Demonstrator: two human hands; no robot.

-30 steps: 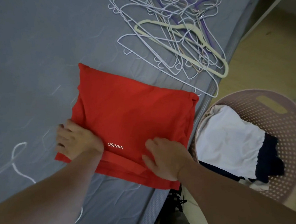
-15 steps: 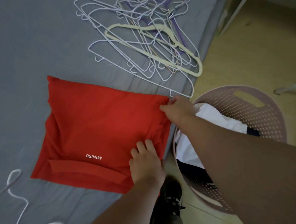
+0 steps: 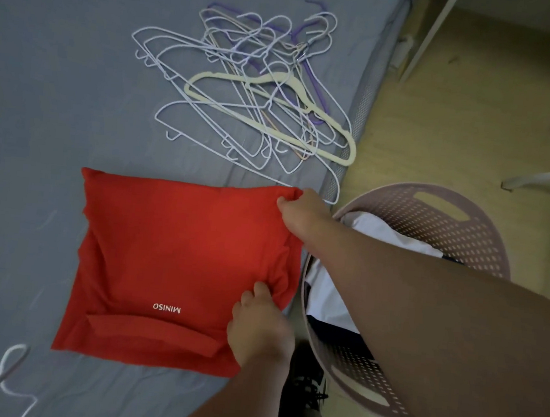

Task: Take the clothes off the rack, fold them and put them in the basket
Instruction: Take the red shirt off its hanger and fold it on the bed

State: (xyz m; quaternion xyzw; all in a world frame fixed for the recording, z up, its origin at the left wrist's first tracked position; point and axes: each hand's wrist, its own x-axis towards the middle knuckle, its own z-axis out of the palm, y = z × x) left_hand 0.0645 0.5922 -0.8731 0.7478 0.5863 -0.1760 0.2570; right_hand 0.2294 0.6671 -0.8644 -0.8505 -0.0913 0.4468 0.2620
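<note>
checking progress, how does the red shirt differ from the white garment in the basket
The red shirt lies folded on the bed, the white garment already in the basket. The left hand and right hand grip the red shirt's edge; no hand holds the white garment. Both are off the hangers.

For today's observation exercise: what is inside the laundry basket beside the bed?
Inside the basket lie a white garment and dark fabric showing at its edges. The person's right forearm crosses above the basket and covers the rest of its contents.

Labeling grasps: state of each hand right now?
Left hand: grips the red shirt at its near right edge.
Right hand: pinches the shirt's far right corner.
</note>
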